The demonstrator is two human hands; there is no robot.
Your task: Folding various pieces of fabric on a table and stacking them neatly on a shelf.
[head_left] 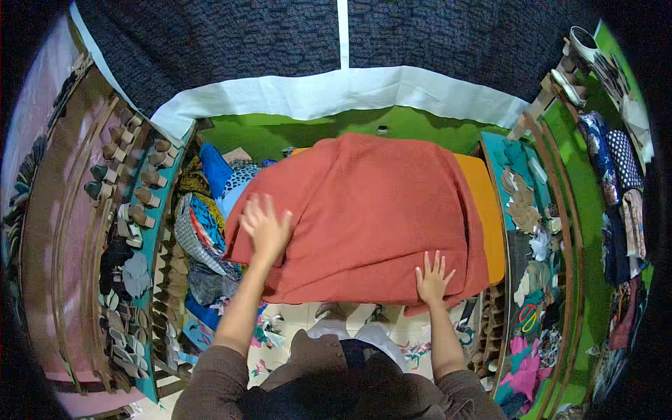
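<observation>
A large rust-red cloth [364, 203] lies spread over a table, a few folds running across it and its near edge hanging at the front. My left hand [264, 225] is over the cloth's left part, fingers spread and slightly blurred; whether it touches the cloth I cannot tell. Near the front right corner my right hand [434, 278] lies flat on the cloth, its fingers apart. Neither hand holds anything. An orange tabletop [483, 210] shows past the cloth's right side; the rest of it is covered.
Folded patterned fabrics [203, 224] are piled left of the cloth. Shelves with wooden shoe lasts [147, 196] stand at the left. On the right shelf are fabric scraps [525, 364] and scissors with yellow-and-red handles [528, 318]. Scraps litter the floor [287, 322]. A green wall [280, 129] rises behind.
</observation>
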